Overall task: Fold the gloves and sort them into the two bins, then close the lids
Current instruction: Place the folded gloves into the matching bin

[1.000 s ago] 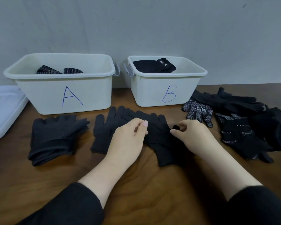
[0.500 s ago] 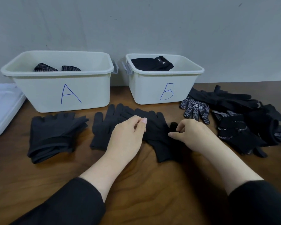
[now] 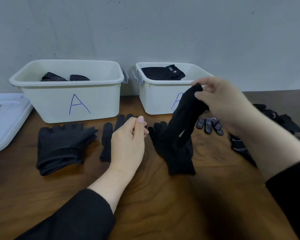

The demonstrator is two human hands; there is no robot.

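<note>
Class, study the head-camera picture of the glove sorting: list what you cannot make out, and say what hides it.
- Letter on the right white plastic bin: head view, mostly covered by the lifted black knit glove the right hand pinches.
- Black knit glove lying flat: partly behind the left hand.
- Pile of black dotted gloves: behind the right forearm.
- White flat lid: cut by the left edge.

Evenly lit, soft and diffuse, apparently from overhead. Dim glossy sheen on the wooden table [image 3: 145, 196] at lower centre; a soft shadow under the right hand [image 3: 220, 104]. Slightly blurred there, elsewhere fairly sharp. Wide-angle bowing at the edges. Black gloves [image 3: 177, 148] lose detail in darkness. Cool grey cast on the wall [image 3: 145, 28].
</note>
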